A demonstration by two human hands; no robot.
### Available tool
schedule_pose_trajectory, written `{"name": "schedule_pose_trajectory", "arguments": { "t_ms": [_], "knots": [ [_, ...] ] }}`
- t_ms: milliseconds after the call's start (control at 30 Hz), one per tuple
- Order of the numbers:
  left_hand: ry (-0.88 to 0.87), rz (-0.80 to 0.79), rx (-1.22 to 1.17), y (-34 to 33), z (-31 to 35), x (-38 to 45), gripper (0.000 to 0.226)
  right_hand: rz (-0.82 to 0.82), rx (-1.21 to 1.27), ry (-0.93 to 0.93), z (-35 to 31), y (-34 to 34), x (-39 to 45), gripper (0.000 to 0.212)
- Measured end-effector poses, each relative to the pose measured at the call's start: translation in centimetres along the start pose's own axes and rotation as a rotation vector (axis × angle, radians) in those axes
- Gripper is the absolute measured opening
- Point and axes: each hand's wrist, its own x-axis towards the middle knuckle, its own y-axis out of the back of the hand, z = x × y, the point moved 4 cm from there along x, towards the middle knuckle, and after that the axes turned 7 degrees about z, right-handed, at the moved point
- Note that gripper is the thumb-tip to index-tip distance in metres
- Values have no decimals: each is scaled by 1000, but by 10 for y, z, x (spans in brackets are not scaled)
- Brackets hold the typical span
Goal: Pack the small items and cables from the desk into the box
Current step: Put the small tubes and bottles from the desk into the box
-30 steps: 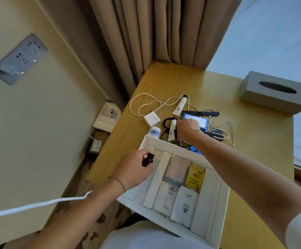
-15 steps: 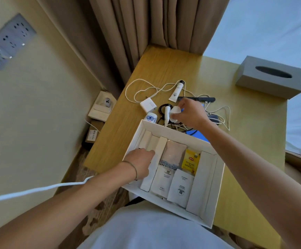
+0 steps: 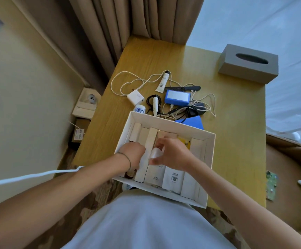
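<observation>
A white box (image 3: 211,169) sits at the desk's near edge, holding white packets and a yellow sachet (image 3: 185,141). My right hand (image 3: 173,154) is inside it and pinches a small white object (image 3: 155,153) over the packets. My left hand (image 3: 134,155) is down in the box's left compartment with curled fingers; what it holds is hidden. Beyond the box lie a white charger (image 3: 135,97) with its cable (image 3: 126,83), a white tube (image 3: 162,81), a black comb (image 3: 183,88), a blue-edged block (image 3: 177,97), a small white stick (image 3: 155,105) and tangled black cables (image 3: 182,111).
A grey tissue box (image 3: 247,64) stands at the desk's far right. Curtains (image 3: 128,24) hang behind the desk. A blue flat item (image 3: 193,123) lies against the box's far wall. A white cord (image 3: 29,177) crosses my left forearm. Floor items lie left of the desk.
My right hand came back from the cable pile with a small white object and now holds it inside the box. My left hand sank deeper into the left compartment.
</observation>
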Motion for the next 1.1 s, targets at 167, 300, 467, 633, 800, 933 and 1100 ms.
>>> {"name": "schedule_pose_trajectory", "arguments": {
  "t_ms": [167,300,467,633,800,933,1100],
  "knots": [
    [-71,-2,187,-2,-1,-2,26,-115,-219,-32,7,-47,-6,62],
    [-139,-87,253,-5,0,-2,25,-173,-364,-7,5,-65,-9,63],
    [-121,-99,192,1,2,-5,24,-200,-404,4,-5,-70,-8,60],
    [-69,121,76,24,2,-18,22,-191,-348,31,-18,-53,-8,35],
    [-11,598,-390,75,-14,-35,15,133,-79,72,-38,10,8,18],
    [68,789,-537,111,-38,-25,12,360,97,-3,-42,66,39,15],
    [198,734,-612,129,-67,9,11,356,89,-136,-39,94,104,21]
  ]
}}
